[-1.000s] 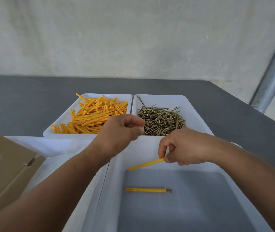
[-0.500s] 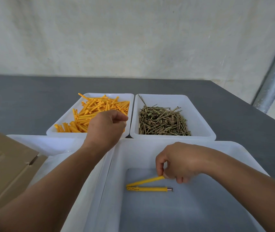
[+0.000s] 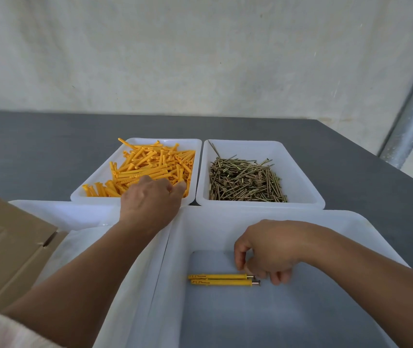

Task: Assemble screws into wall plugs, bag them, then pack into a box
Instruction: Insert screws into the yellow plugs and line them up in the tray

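Backdrop: pale wall [image 3: 200, 59] across the upper frame, grey table [image 3: 37, 151] below it.
Big tray [image 3: 275, 214]: white, lower centre to right.
Cardboard box [image 3: 7, 247]: lower left edge.
Plug tray [image 3: 95, 177]: centre left, heaped with orange wall plugs [image 3: 150, 164].
Screw tray [image 3: 295, 167]: just right of it, holding a pile of screws [image 3: 245, 182].
Left hand [image 3: 150, 202]: centre, fingers bent down into the plug heap; any grip is hidden.
Right hand [image 3: 270, 249]: inside the big tray, thumb and fingertips pinching the screw-head end of the upper assembled plug [image 3: 215, 275].
Lower assembled plug [image 3: 221, 282]: lying flat on the tray floor, touching the upper one.
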Tool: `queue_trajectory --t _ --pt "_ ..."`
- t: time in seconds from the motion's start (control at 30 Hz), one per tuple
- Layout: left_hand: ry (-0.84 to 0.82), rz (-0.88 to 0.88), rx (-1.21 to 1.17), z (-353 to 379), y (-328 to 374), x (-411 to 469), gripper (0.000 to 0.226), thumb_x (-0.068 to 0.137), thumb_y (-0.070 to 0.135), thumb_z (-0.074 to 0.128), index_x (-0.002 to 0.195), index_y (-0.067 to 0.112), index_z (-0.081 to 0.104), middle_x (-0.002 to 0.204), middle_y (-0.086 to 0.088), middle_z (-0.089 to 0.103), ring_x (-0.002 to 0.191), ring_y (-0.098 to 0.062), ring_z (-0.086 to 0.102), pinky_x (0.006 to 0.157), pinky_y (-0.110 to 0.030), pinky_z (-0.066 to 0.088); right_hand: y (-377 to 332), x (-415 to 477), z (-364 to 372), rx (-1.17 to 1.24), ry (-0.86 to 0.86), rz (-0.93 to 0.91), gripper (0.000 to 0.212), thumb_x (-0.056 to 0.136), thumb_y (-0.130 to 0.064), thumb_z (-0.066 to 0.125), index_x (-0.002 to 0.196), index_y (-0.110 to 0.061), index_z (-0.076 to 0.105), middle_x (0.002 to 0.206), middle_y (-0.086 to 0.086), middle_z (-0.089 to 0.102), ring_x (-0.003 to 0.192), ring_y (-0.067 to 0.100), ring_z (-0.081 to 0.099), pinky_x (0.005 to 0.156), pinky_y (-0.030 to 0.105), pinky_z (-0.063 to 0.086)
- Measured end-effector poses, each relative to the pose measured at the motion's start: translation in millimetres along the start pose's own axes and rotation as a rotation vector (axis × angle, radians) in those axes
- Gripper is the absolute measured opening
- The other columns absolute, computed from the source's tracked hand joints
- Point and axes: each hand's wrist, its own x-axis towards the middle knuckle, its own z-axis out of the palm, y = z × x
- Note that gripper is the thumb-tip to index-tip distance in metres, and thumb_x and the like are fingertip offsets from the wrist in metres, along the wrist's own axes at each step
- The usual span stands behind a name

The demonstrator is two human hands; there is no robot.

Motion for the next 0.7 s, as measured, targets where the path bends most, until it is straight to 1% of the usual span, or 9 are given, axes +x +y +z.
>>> queue_trajectory --t 0.1,0.2,0.3,0.4,0.47,0.53,0.6,0.67,0.7 --pt "-0.058 0.009 0.083 2 -2 0 0.055 0.095 0.065 0.023 0.079 0.026 0.059 0.098 -0.006 0.059 0.094 -0.028 0.056 0.089 -0.045 0.046 -1 -11 -12 0.051 0.065 -0.055 0.013 0.091 -0.025 0.057 0.097 -0.028 0.068 0.075 -0.004 0.069 0.049 0.01 0.063 0.045 0.019 0.05" --pt "-0.097 0.025 0.141 3 -4 2 0.064 0.093 0.067 0.016 0.074 0.025 0.06 0.097 -0.006 0.06 0.093 -0.027 0.055 0.087 -0.043 0.044 1 -20 -29 0.115 0.285 -0.13 0.012 0.089 -0.034 0.058 0.084 -0.035 0.069 0.071 -0.009 0.071 0.049 0.005 0.061 0.043 0.017 0.043" --pt "-0.097 0.043 0.172 7 -7 5 0.071 0.093 0.068 0.015 0.076 0.024 0.067 0.094 -0.003 0.061 0.091 -0.024 0.055 0.08 -0.038 0.038 6 -19 -44 0.296 0.601 -0.168 0.013 0.088 -0.037 0.06 0.078 -0.037 0.067 0.072 -0.015 0.07 0.052 0.002 0.062 0.053 0.024 0.049" --pt "-0.097 0.047 0.181 9 -8 8 0.071 0.093 0.068 0.016 0.075 0.024 0.068 0.094 -0.002 0.061 0.092 -0.022 0.053 0.079 -0.038 0.033 14 -8 -57 0.301 0.787 -0.099 0.015 0.088 -0.035 0.06 0.076 -0.033 0.069 0.066 -0.019 0.067 0.062 0.007 0.064 0.065 0.03 0.053" --pt "-0.096 0.046 0.198 9 -8 8 0.071 0.093 0.068 0.015 0.078 0.024 0.069 0.099 -0.003 0.061 0.095 -0.024 0.053 0.081 -0.04 0.033 18 3 -61 0.243 0.792 -0.031 0.017 0.09 -0.029 0.058 0.077 -0.03 0.069 0.061 -0.019 0.064 0.064 0.005 0.058 0.065 0.027 0.051" --pt "-0.094 0.041 0.21 9 -8 8 0.07 0.092 0.068 0.015 0.081 0.025 0.069 0.101 -0.003 0.058 0.095 -0.023 0.05 0.083 -0.041 0.033 23 15 -63 0.202 0.754 0.033 0.017 0.092 -0.024 0.056 0.084 -0.022 0.072 0.077 -0.011 0.069 0.07 0.009 0.056 0.06 0.023 0.045" --pt "-0.098 0.034 0.224 8 -8 9 0.069 0.092 0.068 0.015 0.083 0.025 0.068 0.099 -0.002 0.052 0.094 -0.022 0.045 0.083 -0.041 0.031 27 25 -63 0.167 0.707 0.095 0.025 0.094 -0.025 0.054 0.099 -0.007 0.071 0.086 0.006 0.069 0.072 0.014 0.053 0.058 0.024 0.04" --pt "-0.102 0.029 0.239 9 -7 9 0.068 0.092 0.068 0.015 0.08 0.025 0.066 0.097 -0.003 0.05 0.094 -0.023 0.045 0.084 -0.042 0.032 28 31 -61 0.152 0.642 0.139 0.035 0.097 -0.03 0.052 0.109 -0.001 0.067 0.087 0.009 0.062 0.077 0.02 0.054 0.058 0.025 0.037" --pt "-0.103 0.027 0.246 9 -6 10 0.067 0.092 0.068 0.015 0.077 0.024 0.063 0.098 -0.003 0.051 0.096 -0.024 0.047 0.085 -0.043 0.034 28 33 -60 0.147 0.608 0.147 0.036 0.098 -0.03 0.051 0.111 -0.001 0.066 0.093 0.011 0.065 0.084 0.025 0.059 0.062 0.026 0.038"
